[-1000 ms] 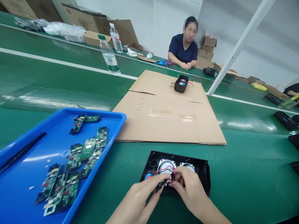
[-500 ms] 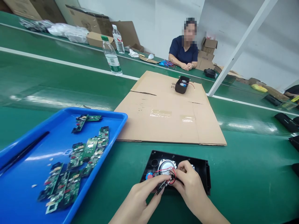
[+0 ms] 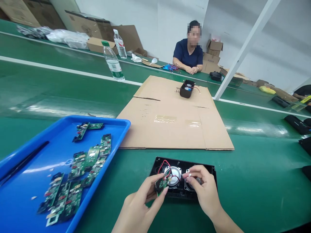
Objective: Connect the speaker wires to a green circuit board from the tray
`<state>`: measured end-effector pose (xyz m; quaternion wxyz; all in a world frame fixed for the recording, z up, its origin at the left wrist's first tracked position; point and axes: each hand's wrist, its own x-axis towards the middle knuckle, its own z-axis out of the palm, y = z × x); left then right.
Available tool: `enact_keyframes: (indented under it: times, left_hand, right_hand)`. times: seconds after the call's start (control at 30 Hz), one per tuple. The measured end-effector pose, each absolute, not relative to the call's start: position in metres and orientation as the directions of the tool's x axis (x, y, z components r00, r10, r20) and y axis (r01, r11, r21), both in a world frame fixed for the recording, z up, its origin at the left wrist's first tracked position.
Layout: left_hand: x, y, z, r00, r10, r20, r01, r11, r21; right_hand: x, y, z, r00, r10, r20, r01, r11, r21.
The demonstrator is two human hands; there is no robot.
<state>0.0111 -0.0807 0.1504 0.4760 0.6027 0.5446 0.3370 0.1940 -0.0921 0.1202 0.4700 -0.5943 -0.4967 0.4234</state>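
Observation:
A black speaker housing (image 3: 211,171) with two round silver speakers lies on the green belt in front of me. My left hand (image 3: 142,202) pinches a small green circuit board (image 3: 161,183) over the left speaker (image 3: 173,176). Red and black wires (image 3: 164,164) run from the board into the housing. My right hand (image 3: 202,188) rests over the right speaker, fingertips closed on something small that I cannot make out.
A blue tray (image 3: 29,155) with several green circuit boards (image 3: 80,168) sits at my left. A flat cardboard sheet (image 3: 175,119) lies beyond, with a small black box (image 3: 186,89) on it. A water bottle (image 3: 112,61) stands far left. A seated person (image 3: 188,55) faces me. Black parts (image 3: 297,124) lie at the right.
My left hand has lifted the circuit board up and left, turning its green face into view. My right hand has shifted right onto the right speaker, apart from the left hand.

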Motion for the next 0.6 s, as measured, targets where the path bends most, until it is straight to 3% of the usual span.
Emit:
enact_keyframes:
  times: [0.1, 0.27, 0.47, 0.6]
  left_hand:
    - [0.015, -0.080, 0.147, 0.160, 0.984, -0.083, 0.368, 0.018, 0.930]
    - [0.017, -0.077, 0.144, 0.219, 0.970, -0.110, 0.414, 0.010, 0.910]
    - [0.019, -0.076, 0.142, 0.240, 0.960, -0.143, 0.331, 0.058, 0.942]
    - [0.020, -0.074, 0.139, 0.309, 0.935, -0.174, 0.284, 0.084, 0.955]
  right_hand:
    - [0.194, -0.093, 0.122, 0.042, 0.994, 0.100, 0.359, 0.078, -0.930]
    - [0.191, -0.093, 0.124, -0.126, 0.895, 0.428, 0.539, 0.424, -0.728]
    - [0.184, -0.094, 0.120, -0.158, 0.794, 0.586, 0.693, 0.513, -0.508]
    - [0.183, -0.095, 0.122, -0.174, 0.764, 0.621, 0.732, 0.523, -0.438]
